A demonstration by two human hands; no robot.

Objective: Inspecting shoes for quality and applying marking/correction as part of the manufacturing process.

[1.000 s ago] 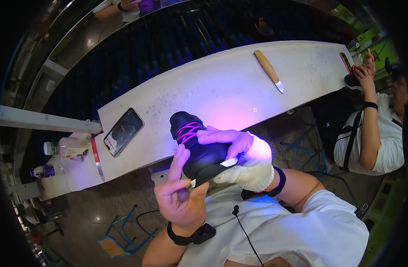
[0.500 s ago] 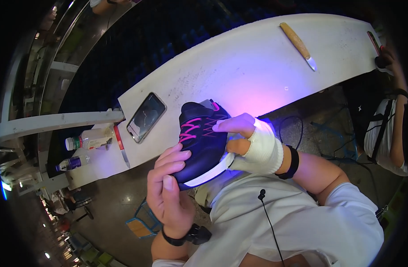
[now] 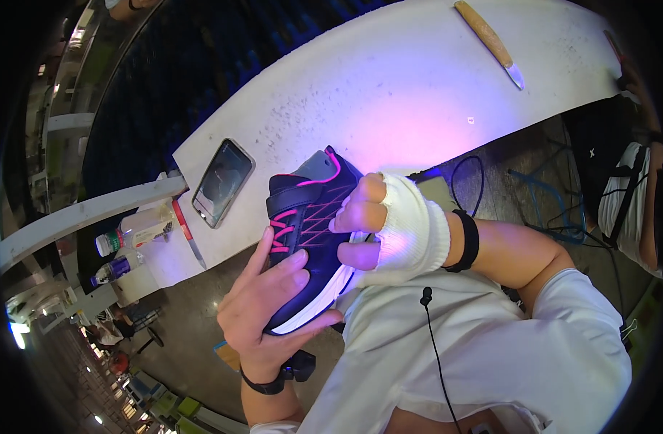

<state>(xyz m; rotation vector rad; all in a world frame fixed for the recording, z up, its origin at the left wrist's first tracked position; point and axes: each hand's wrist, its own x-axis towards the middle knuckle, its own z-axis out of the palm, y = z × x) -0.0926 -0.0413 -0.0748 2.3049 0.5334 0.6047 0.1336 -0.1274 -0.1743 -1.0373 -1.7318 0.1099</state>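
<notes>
A black sneaker (image 3: 313, 235) with pink laces, pink zigzag stitching and a white sole is held up in front of me over the near edge of the table. Its toe points down toward me and its opening faces away. My bare left hand (image 3: 263, 296) grips the toe end, fingers over the upper and thumb under the sole. In a white fingerless glove, my right hand (image 3: 389, 224) is at the sneaker's right side, its curled fingers against the upper and sole edge. What lies beneath those fingers is hidden.
On the white table (image 3: 302, 101) lie a phone (image 3: 223, 181), a wooden-handled knife (image 3: 490, 43) and a red-handled knife (image 3: 187, 233). Two plastic bottles (image 3: 151, 226) (image 3: 118, 267) lie at the left. Another person's arm (image 3: 649, 195) shows at the right edge.
The sneaker has turned, showing more of its pink-lined opening. My left hand has spread across the toe, thumb moving under the sole. My right fingers have curled in lower on the side.
</notes>
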